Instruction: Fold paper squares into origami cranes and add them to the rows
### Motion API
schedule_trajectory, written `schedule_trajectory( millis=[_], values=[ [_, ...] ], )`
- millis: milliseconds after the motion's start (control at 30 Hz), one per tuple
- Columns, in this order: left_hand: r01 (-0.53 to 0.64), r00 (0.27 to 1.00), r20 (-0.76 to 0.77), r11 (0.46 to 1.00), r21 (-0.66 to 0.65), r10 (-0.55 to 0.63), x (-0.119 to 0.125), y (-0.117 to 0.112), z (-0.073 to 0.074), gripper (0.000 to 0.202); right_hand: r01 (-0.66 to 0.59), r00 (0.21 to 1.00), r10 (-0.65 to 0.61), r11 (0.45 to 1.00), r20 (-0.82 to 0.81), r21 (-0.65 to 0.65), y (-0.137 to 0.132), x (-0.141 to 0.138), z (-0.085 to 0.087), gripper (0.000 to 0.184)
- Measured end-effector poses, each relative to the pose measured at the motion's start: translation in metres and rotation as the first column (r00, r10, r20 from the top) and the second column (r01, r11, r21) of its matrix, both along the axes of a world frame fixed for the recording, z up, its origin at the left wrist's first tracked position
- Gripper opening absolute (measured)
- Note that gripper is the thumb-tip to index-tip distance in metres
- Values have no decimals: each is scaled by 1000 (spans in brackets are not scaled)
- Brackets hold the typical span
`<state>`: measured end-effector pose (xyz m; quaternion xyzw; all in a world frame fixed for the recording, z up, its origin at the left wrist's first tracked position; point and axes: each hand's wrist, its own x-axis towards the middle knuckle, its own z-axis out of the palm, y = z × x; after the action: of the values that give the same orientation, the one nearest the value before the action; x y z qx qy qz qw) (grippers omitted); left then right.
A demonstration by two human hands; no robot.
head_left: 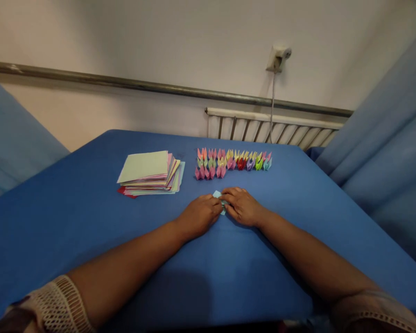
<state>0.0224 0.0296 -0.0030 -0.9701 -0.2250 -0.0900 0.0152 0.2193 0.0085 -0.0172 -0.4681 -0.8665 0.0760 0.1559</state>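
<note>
Both my hands rest on the blue table (90, 222), pressed together over a small light-blue piece of folded paper (217, 194). My left hand (199, 215) pinches its left side with curled fingers. My right hand (242, 206) pinches its right side, and most of the paper is hidden under the fingers. Just beyond my hands stand rows of small folded paper figures (229, 163) in pink, yellow, red, purple, green and blue. A stack of coloured paper sheets (150, 173) lies to the far left of them.
Blue curtains hang at the left (10, 138) and right (388, 138). Behind the table is a wall with a metal rail (125, 83), a white bed-end rail (273, 127) and a wall socket with a cable (278, 58).
</note>
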Motion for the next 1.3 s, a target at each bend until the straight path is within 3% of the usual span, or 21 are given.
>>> schedule_trajectory(
  millis=[133, 333, 533, 733, 933, 1100, 1300],
  values=[
    [-27, 1000, -8, 999, 41, 27, -8, 2, 3, 20, 37, 999, -37, 999, 26, 7, 0, -4, 2, 32],
    [105, 993, -54, 991, 86, -101, -2, -6, 0, 22, 6, 993, -6, 1000, 116, 6, -3, -1, 3, 40],
    [87, 996, -4, 985, 152, -87, 14, -12, -5, 26, -68, 991, 71, 997, 111, -27, -1, 8, 0, 51],
    [93, 995, -42, 978, 187, -87, 13, -7, -5, 21, -63, 995, 64, 998, 77, -10, 1, 7, -2, 50],
    [71, 996, -66, 981, 182, -60, -5, 5, 10, 22, -28, 995, 26, 999, 93, 26, -5, 0, 5, 44],
    [69, 997, -53, 983, 168, -61, -36, 26, 19, 19, 75, 987, -82, 995, 140, 60, -13, -26, 12, 36],
    [-144, 986, 88, 989, 14, 143, -53, 23, 11, 25, 174, 960, -182, 983, 212, 56, -11, -52, 15, 28]
  ],
)
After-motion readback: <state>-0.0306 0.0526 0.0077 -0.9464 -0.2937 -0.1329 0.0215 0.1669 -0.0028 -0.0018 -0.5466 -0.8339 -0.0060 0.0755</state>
